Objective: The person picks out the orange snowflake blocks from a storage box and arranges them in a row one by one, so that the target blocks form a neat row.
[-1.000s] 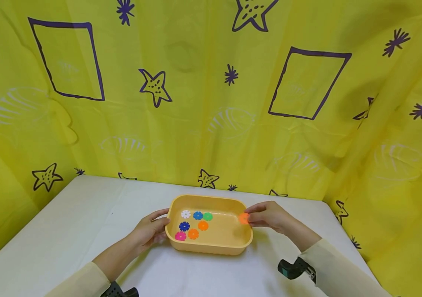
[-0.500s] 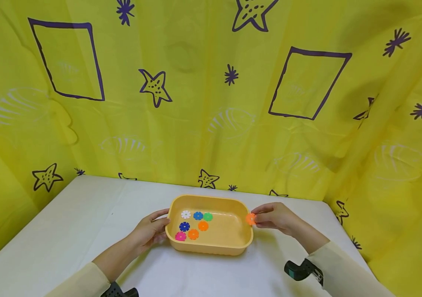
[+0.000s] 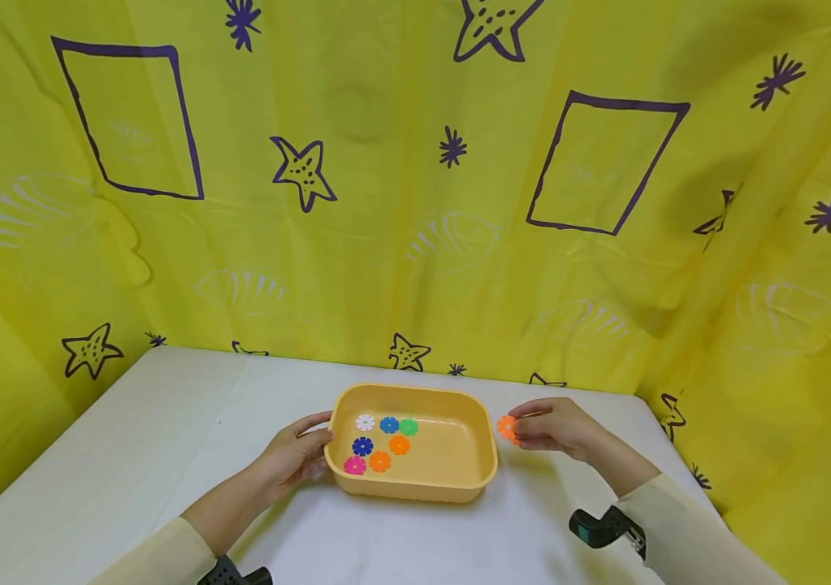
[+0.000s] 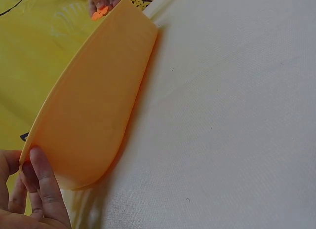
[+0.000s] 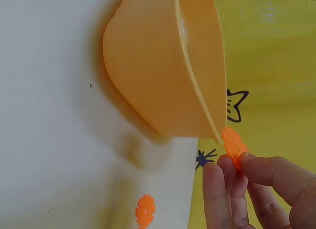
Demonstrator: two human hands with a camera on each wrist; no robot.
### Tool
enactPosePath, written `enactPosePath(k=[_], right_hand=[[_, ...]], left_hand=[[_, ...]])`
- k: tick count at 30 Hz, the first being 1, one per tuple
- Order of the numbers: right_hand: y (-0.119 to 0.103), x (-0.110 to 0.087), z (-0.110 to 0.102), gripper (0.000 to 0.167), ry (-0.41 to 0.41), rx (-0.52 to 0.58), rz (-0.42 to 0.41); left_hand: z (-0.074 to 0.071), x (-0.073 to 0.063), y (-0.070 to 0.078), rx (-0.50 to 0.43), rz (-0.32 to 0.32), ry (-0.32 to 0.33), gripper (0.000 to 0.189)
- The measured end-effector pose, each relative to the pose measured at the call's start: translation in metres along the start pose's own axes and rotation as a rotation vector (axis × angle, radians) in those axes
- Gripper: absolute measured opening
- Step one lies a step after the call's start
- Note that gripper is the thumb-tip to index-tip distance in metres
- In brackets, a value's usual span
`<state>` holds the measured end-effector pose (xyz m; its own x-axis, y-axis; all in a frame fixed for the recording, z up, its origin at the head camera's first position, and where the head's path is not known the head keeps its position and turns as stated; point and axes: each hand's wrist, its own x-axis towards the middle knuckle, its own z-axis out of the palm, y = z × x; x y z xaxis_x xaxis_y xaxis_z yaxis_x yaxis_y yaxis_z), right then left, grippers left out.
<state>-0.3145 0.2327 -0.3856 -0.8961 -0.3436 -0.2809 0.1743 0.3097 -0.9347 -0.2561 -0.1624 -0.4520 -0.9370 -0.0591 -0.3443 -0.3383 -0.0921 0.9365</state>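
A shallow yellow-orange plastic tub [image 3: 452,455] stands on the table. My left hand [image 3: 294,455] grips its left rim, fingers against the outer wall in the left wrist view. Inside, toward the left, lie several notched snowflake discs: white [image 3: 365,422], blue [image 3: 389,425], green [image 3: 409,426], dark blue [image 3: 362,446], pink [image 3: 355,465] and two orange [image 3: 380,461]. Just outside the right rim, my right hand [image 3: 557,426] pinches an orange snowflake disc [image 3: 507,429] between thumb and fingers, held above the table.
Another orange disc [image 5: 145,211] lies on the white table [image 5: 44,91] below the right hand in the right wrist view; the head view does not show it. A yellow curtain [image 3: 386,268] with sea drawings hangs behind and beside the table.
My right hand has moved right with the orange disc, from over the tub's right end to outside its rim. The left hand and the tub have stayed put.
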Motion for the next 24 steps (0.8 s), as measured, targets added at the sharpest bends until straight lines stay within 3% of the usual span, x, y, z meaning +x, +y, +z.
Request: enactPosePath(k=[24], right_hand=[[0.016,-0.002,-0.032,0.032,0.132,-0.003,0.054]], left_hand=[[0.0,-0.001,0.001,0.024,-0.012,-0.001,0.049]])
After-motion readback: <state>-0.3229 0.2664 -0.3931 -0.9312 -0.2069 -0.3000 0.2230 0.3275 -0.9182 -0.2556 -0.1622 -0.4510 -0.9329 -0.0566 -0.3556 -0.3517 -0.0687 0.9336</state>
